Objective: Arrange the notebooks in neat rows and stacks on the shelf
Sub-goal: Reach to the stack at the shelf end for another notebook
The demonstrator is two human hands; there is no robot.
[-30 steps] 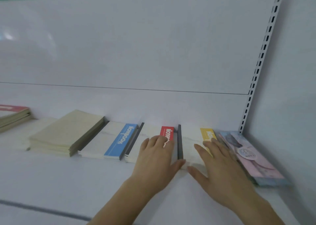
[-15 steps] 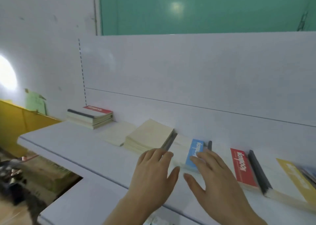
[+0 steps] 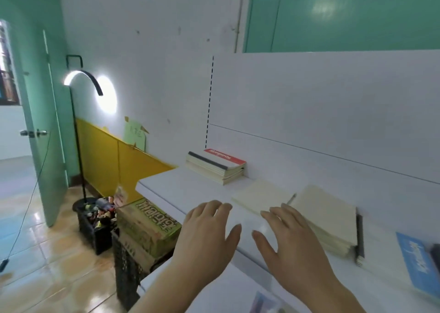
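Notebooks [image 3: 217,166] stacked on white shelf [image 3: 181,189], green-walled room.

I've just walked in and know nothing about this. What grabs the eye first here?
Two bare hands, the left hand and the right hand, hover open with spread fingers over the front of the white shelf. Behind them lie a cream notebook stack and, at the shelf's far end, a red-topped notebook stack. To the left a curved black lamp glows against the wall.
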